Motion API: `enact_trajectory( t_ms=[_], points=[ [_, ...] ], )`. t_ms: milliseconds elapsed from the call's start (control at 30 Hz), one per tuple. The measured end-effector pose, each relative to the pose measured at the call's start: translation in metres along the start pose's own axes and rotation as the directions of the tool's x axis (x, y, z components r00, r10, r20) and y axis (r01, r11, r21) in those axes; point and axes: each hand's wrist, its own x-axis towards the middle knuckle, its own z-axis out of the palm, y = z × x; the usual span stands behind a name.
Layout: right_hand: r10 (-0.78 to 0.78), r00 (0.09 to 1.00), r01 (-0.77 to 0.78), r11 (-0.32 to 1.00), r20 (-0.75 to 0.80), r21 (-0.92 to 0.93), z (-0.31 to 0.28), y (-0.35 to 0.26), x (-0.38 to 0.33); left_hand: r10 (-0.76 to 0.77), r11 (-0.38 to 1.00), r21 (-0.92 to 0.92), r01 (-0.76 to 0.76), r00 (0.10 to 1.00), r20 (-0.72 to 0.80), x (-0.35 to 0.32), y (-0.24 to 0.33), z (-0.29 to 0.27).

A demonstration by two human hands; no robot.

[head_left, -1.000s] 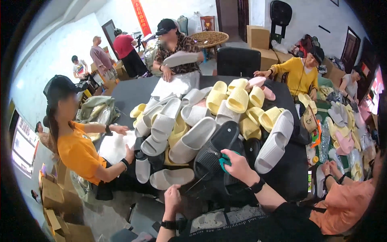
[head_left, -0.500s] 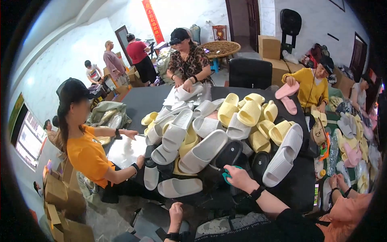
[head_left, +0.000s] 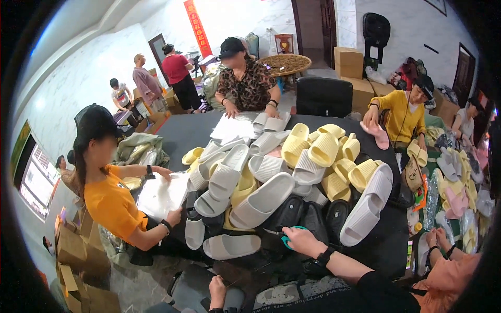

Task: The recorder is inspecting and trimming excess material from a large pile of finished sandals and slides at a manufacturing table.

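Note:
My right hand (head_left: 307,242) is closed around scissors (head_left: 286,239) with teal handles, at the near edge of the black table. The blades point left, beside black slippers (head_left: 314,221) lying at the front of the pile. My left hand (head_left: 217,288) is lower down, in front of the table over a grey seat (head_left: 188,289). Its fingers are curled together; whatever they may pinch is too small to make out. Closest to it on the table lies a light grey slipper (head_left: 231,246). Grey and yellow slippers (head_left: 263,201) are heaped in front of me.
A person in orange (head_left: 112,201) stands left, holding white plastic bags (head_left: 164,195). Another person (head_left: 248,83) is across the black table (head_left: 182,125). A person in yellow (head_left: 404,112) handles a pink slipper (head_left: 381,136) at the right. Cardboard boxes (head_left: 78,250) stand at lower left.
My right hand has moved slightly left and down with the scissors; my left hand has dropped lower and left. The person across let go of a slipper. The person in orange lifted the bags.

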Motion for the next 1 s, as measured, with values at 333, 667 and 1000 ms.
enact_trajectory(
  t_ms=[333,667,1000],
  points=[
    [-0.062,0.998,0.062,0.998,-0.023,-0.008,-0.004,-0.001,0.001,-0.002,0.989,0.149,-0.003,0.999,0.034,0.004,-0.021,0.010],
    [-0.037,0.999,0.037,0.999,0.006,0.015,-0.002,0.001,-0.001,-0.042,0.991,0.129,0.035,0.998,0.055,0.006,-0.051,0.024],
    [-0.046,0.999,0.046,0.999,0.010,0.010,0.002,0.003,0.000,-0.291,0.830,0.548,0.106,0.920,0.263,0.003,-0.102,0.002]
  ],
)
